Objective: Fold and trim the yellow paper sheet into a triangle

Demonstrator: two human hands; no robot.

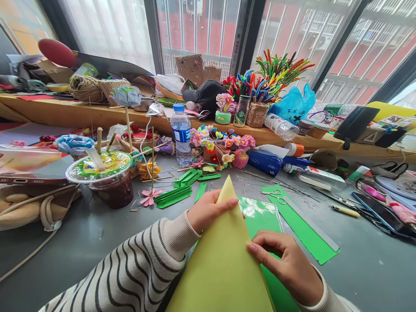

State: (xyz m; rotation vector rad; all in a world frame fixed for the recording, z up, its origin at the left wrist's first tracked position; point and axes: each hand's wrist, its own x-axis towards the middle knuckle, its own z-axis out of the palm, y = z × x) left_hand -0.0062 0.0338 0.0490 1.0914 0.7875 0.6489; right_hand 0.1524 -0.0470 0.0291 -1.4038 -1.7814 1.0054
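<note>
A large sheet of yellow paper, folded to a point at its far end, rises in front of me. My left hand grips it near the tip, thumb on top and fingers behind. At its right edge my right hand pinches the paper between thumb and fingers. Beneath it lie green paper and a clear plastic sleeve. Just beyond my left hand are folded green paper strips. To the right, small scissors and a steel ruler rest on a green strip.
A lidded cup of dark drink stands at the left, and a water bottle at the back. Crochet flowers and a blue tissue pack line the shelf's foot. A phone and pliers lie at the right.
</note>
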